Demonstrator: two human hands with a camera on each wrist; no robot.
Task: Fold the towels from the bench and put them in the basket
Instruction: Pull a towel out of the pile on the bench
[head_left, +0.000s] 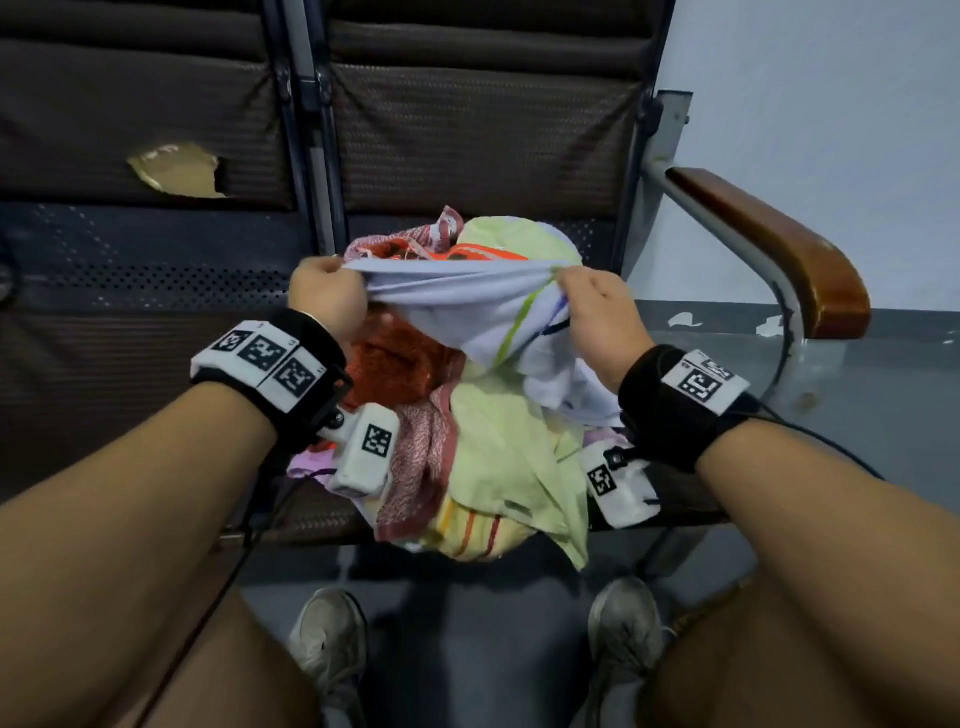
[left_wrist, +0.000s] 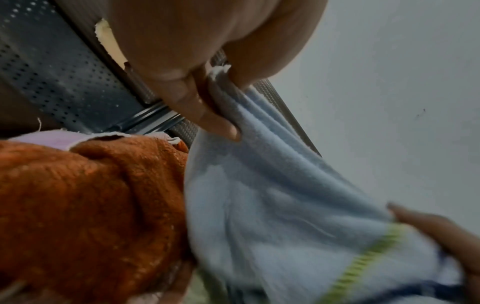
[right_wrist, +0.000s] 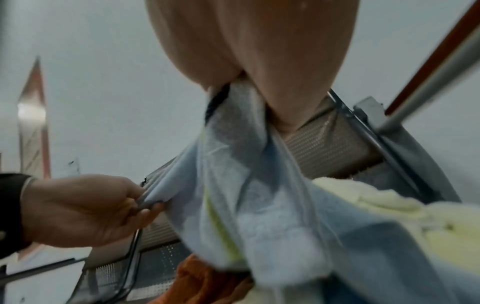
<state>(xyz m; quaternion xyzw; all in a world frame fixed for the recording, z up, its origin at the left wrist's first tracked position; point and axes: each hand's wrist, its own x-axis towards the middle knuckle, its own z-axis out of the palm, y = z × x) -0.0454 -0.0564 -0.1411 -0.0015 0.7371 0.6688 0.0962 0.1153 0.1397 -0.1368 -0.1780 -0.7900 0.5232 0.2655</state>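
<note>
A pale blue towel (head_left: 467, 306) with a green and a dark stripe hangs stretched between my two hands above the pile on the bench. My left hand (head_left: 324, 296) pinches its left top edge (left_wrist: 223, 92). My right hand (head_left: 597, 306) grips the right top edge (right_wrist: 241, 92). Below lie an orange towel (head_left: 400, 358), a light green towel (head_left: 509, 452), a pink speckled towel (head_left: 421, 467) and a yellow striped one (head_left: 467, 535). No basket is in view.
The bench seat (head_left: 130, 364) is dark perforated metal with a torn padded backrest (head_left: 176, 171). A brown wooden armrest (head_left: 779, 249) on a grey metal bar stands at the right. My shoes (head_left: 327, 639) are on the grey floor below the seat.
</note>
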